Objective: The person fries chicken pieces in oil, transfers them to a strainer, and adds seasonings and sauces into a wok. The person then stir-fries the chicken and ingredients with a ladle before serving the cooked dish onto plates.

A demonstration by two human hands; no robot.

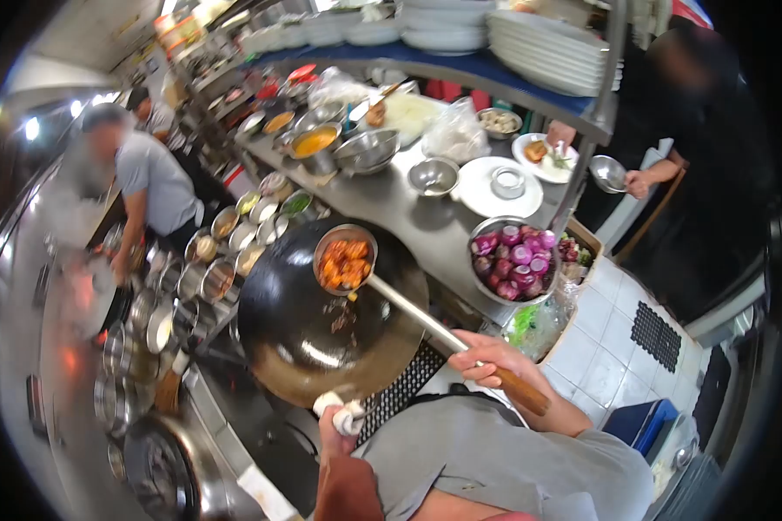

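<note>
My right hand (488, 358) is closed around the wooden-ended handle of a long metal ladle (419, 314). Glossy orange-red pieces of food (345, 262) fill the ladle's bowl, which is over the far side of a large dark wok (274, 300). Dark residue and a shiny film of oil mark the wok's inside. At its near rim, my left hand (334, 431) grips a folded white cloth (346, 415) against the edge. The wok looks tilted.
Beyond the wok, a steel counter (382, 198) carries a white plate (487, 204), steel bowls and a bowl of red onions (517, 260). Metal containers (217, 278) crowd the left. A person (161, 174) works there; another person's hand (641, 181) holds a steel bowl (608, 174) at right.
</note>
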